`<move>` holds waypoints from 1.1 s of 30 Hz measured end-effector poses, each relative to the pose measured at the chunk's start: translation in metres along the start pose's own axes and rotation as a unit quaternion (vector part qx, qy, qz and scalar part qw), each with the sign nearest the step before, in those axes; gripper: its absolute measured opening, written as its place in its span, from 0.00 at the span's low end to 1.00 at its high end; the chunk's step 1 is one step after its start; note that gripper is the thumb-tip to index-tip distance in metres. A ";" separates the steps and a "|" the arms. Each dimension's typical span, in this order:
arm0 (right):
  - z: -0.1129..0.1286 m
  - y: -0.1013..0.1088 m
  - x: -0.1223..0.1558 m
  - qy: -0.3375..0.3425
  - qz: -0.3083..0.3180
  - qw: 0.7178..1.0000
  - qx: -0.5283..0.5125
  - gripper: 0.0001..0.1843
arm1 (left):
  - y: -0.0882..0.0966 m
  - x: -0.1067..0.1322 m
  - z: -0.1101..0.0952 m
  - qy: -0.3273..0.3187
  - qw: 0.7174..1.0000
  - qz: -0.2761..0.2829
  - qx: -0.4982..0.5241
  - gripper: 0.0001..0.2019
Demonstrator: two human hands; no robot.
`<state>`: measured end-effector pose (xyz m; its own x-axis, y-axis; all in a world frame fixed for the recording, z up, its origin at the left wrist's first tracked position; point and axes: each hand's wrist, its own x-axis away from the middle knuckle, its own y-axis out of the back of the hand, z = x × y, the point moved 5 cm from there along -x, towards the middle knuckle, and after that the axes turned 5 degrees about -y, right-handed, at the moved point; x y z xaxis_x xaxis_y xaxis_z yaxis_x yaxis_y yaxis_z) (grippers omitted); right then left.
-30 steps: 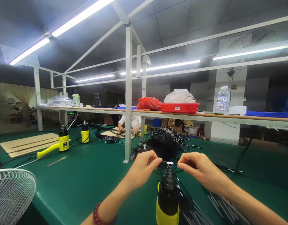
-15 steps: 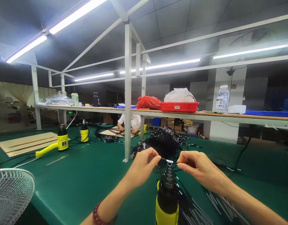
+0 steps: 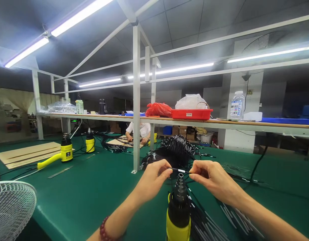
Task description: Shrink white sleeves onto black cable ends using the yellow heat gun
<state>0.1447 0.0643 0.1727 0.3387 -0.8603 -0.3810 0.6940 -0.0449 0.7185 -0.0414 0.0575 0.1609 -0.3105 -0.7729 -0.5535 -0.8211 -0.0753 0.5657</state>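
Observation:
Between my two hands a thin black cable [image 3: 176,170] with a white sleeve [image 3: 181,171] is stretched level. My left hand [image 3: 154,175] pinches its left end between thumb and fingers. On the other side, my right hand [image 3: 207,174] grips the right end the same way. Just under the white sleeve stands the nozzle of an upright yellow and black heat gun [image 3: 179,211], a small gap below the cable. Several black cables with white marks [image 3: 202,217] lie on the green table [image 3: 94,194] to the right of the heat gun, partly under my right arm.
A metal post [image 3: 136,100] rises ahead, carrying a shelf with a red tray [image 3: 192,114]. Behind my hands is a large cable heap [image 3: 178,147]. Two more heat guns [image 3: 66,150] stand left, near cardboard sheets [image 3: 26,154] and a fan [image 3: 13,211]. A co-worker [image 3: 143,130] sits opposite.
Both hands keep their pinch on the cable over the nozzle. The cable sits slightly higher and more level; the whole view has shifted a little.

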 end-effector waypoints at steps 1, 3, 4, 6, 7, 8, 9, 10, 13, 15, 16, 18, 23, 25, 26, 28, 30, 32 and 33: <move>0.000 -0.001 0.001 -0.001 0.007 1.000 0.003 0.12 | 0.000 0.000 0.000 0.001 1.000 0.000 -0.003 0.14; 0.001 -0.002 0.002 -0.007 0.029 0.999 0.012 0.14 | 0.000 0.001 0.003 0.008 1.000 0.001 -0.009 0.22; 0.001 -0.003 0.003 -0.010 0.039 0.999 0.017 0.16 | 0.000 0.001 0.004 0.013 1.000 0.001 -0.011 0.25; 0.002 -0.003 0.005 -0.019 0.051 0.998 0.027 0.20 | 0.002 0.001 0.007 0.022 1.000 -0.003 -0.014 0.29; 0.002 -0.003 0.005 -0.023 0.051 0.998 0.028 0.21 | 0.003 0.001 0.008 0.024 1.000 -0.006 -0.015 0.29; 0.003 -0.002 0.005 -0.025 0.049 0.998 0.027 0.21 | 0.004 0.001 0.008 0.025 1.000 -0.009 -0.016 0.28; 0.003 -0.002 0.005 -0.026 0.047 0.998 0.024 0.21 | 0.005 0.001 0.008 0.023 1.000 -0.013 -0.015 0.26; 0.003 -0.002 0.005 -0.025 0.046 0.998 0.020 0.21 | 0.006 0.001 0.007 0.021 1.000 -0.017 -0.012 0.25; 0.003 -0.004 0.006 -0.020 0.050 0.998 0.010 0.20 | 0.007 0.002 0.003 0.013 1.000 -0.027 -0.006 0.23; 0.004 -0.005 0.007 -0.021 0.054 0.998 0.010 0.20 | 0.006 0.003 0.001 0.010 1.000 -0.020 -0.005 0.22; 0.005 -0.006 0.007 -0.022 0.055 0.998 0.010 0.21 | 0.005 0.003 0.000 0.009 1.000 -0.013 -0.006 0.23; 0.006 -0.006 0.008 -0.025 0.054 0.998 0.011 0.21 | 0.003 0.004 -0.002 0.005 1.000 0.005 -0.006 0.23; 0.005 -0.005 0.007 -0.017 0.037 0.999 0.021 0.18 | 0.000 0.004 -0.003 0.003 1.000 0.014 0.012 0.18; 0.004 -0.004 0.005 -0.005 0.015 1.000 0.019 0.16 | 0.000 0.003 -0.004 -0.004 1.000 0.001 0.028 0.13; 0.004 -0.003 0.005 -0.001 0.004 1.000 0.015 0.15 | 0.000 0.003 -0.004 -0.009 0.999 -0.005 0.033 0.11; 0.004 -0.003 0.005 0.003 -0.009 1.000 0.005 0.13 | 0.000 0.002 -0.004 -0.015 0.999 -0.014 0.032 0.08; 0.004 -0.004 0.004 0.002 -0.014 1.000 -0.004 0.13 | 0.000 0.000 -0.002 -0.010 0.999 -0.023 0.021 0.07; 0.000 -0.003 0.002 -0.008 -0.019 1.000 0.004 0.15 | 0.001 -0.001 0.000 0.002 0.999 -0.034 0.017 0.07; -0.006 -0.001 -0.001 -0.021 -0.025 0.999 0.021 0.16 | 0.002 -0.002 0.002 0.010 0.999 -0.040 0.021 0.08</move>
<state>0.1475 0.0679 0.1693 0.2766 -0.8767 -0.3935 0.6815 -0.1097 0.7236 -0.0431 0.0597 0.1616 -0.2338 -0.7777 -0.5835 -0.8627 -0.1108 0.4934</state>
